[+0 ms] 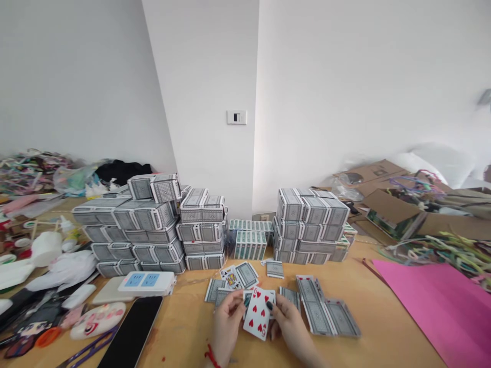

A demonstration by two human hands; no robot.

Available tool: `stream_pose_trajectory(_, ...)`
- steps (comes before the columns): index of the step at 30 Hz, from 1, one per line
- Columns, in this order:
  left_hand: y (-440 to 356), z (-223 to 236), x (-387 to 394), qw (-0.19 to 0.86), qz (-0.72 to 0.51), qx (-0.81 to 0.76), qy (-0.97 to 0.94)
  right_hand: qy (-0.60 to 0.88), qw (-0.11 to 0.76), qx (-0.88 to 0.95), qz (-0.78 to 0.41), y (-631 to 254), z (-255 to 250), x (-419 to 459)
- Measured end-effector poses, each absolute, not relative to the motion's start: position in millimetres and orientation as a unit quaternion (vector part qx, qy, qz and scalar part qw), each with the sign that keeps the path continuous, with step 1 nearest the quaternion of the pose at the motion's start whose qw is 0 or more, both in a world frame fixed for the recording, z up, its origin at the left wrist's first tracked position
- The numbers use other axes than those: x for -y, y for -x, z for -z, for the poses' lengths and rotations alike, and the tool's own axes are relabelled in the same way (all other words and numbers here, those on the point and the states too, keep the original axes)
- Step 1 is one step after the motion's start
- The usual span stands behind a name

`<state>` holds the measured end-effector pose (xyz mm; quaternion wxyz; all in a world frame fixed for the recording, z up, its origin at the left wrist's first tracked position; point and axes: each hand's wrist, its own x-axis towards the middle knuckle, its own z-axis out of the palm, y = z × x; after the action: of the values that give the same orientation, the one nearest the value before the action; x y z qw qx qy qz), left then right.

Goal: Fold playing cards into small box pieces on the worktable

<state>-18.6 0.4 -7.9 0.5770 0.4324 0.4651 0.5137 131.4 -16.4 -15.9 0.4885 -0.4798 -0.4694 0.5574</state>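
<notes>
A six of hearts playing card [256,316] faces me at the front centre of the table, in front of at least one other card. My left hand [228,319] pinches the left edge of these cards; a red cord is on its wrist. On the other side, my right hand [287,318] grips their right edge, its dark-nailed thumb on the six. Just beyond lie loose cards, among them a face card [230,277] and a face-down card [274,269]. A folded structure of patterned grey cards [316,312] rests to the right of my right hand.
Stacked blocks of grey cards stand at left [146,214] and right [312,225], with green card boxes [250,244] between. A phone [132,332], purple scissors [90,351] and a power strip [148,282] lie left. Pink paper [425,312] and a cardboard box [433,222] are right.
</notes>
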Motion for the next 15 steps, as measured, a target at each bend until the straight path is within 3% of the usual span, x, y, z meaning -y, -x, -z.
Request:
stream_pose_trajectory(6,20,8,-1,0.585,-0.517,-0.449,-0.435,0.488,0.466,0.477,-0.563,-133,12,17)
stream_pose_trajectory(15,19,18,-1,0.583,-0.506,-0.459,-0.440,0.484,0.516,0.468,-0.530,-132,13,19)
